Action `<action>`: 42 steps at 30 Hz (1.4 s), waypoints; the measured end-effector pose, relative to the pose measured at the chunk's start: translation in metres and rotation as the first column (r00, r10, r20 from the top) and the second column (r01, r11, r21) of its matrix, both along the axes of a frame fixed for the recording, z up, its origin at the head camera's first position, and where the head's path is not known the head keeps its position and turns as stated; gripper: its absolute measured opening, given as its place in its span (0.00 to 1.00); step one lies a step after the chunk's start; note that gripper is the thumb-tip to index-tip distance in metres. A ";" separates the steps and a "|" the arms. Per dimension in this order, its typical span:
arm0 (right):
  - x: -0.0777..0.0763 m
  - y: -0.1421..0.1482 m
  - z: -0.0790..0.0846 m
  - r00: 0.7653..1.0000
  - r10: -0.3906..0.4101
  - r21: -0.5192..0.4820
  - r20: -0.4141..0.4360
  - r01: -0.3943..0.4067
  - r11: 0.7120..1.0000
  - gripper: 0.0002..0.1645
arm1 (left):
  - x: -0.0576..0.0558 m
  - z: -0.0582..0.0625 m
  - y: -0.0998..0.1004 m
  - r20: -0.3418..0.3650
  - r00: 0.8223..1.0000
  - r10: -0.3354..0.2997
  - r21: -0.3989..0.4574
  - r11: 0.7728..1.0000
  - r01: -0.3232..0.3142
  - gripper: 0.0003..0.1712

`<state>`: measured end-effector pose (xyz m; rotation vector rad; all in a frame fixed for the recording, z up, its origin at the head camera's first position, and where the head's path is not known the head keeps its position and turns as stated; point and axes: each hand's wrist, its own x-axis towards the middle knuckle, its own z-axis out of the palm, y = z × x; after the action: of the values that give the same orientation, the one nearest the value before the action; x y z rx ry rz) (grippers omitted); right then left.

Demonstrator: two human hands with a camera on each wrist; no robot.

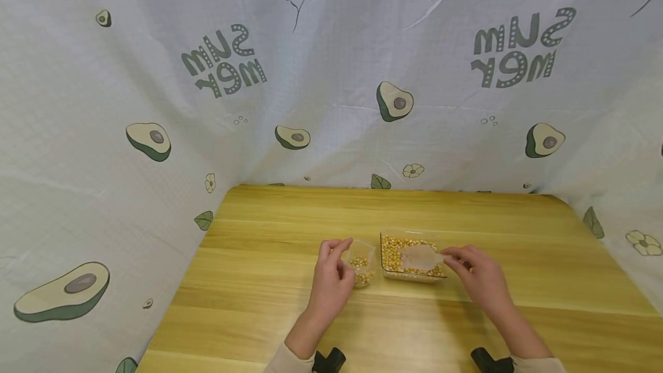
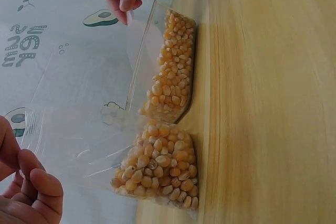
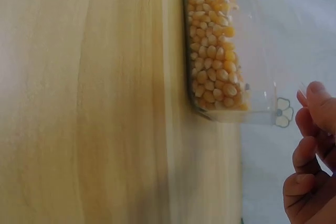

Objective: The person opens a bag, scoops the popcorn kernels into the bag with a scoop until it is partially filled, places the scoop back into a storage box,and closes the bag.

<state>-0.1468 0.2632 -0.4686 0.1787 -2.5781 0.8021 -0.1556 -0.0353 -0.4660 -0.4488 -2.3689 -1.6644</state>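
Note:
My left hand [image 1: 330,281] pinches the top edge of a clear plastic bag [image 2: 84,153]. Corn kernels [image 2: 157,169] fill the bag's lower part, which rests on the table. To its right stands a clear rectangular container [image 1: 414,277] holding many more corn kernels [image 1: 392,249]. With thumb and fingertips, my right hand [image 1: 480,281] holds the handle of a translucent white scoop [image 1: 418,258]. The scoop's blade lies over the kernels inside the container. In the right wrist view, the right hand [image 3: 317,150] is beside the container's end wall, its lower fingers curled.
The wood-grain table [image 1: 248,281] runs beneath everything. A pale curtain [image 1: 331,73] printed with avocados hangs behind it and along both sides. Black wrist mounts [image 1: 331,360] show near both sleeves.

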 end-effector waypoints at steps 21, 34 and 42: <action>-0.005 0.007 -0.035 0.956 -0.058 -0.327 0.289 0.155 0.932 0.18 | 0.000 -0.001 -0.002 -0.007 1.000 0.001 -0.016 1.000 -0.001 0.32; -0.005 0.007 -0.040 0.935 -0.014 -0.500 0.355 0.203 0.842 0.22 | 0.000 -0.001 -0.004 0.001 1.000 0.003 -0.010 1.000 -0.003 0.32; -0.005 0.006 -0.042 0.934 0.043 -0.623 0.355 0.202 0.755 0.20 | -0.001 -0.003 -0.004 0.000 1.000 0.004 0.002 1.000 -0.004 0.32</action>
<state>-0.1522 0.2696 -0.5104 -0.3223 -2.3968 1.7789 -0.1567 -0.0395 -0.4686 -0.4434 -2.3669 -1.6644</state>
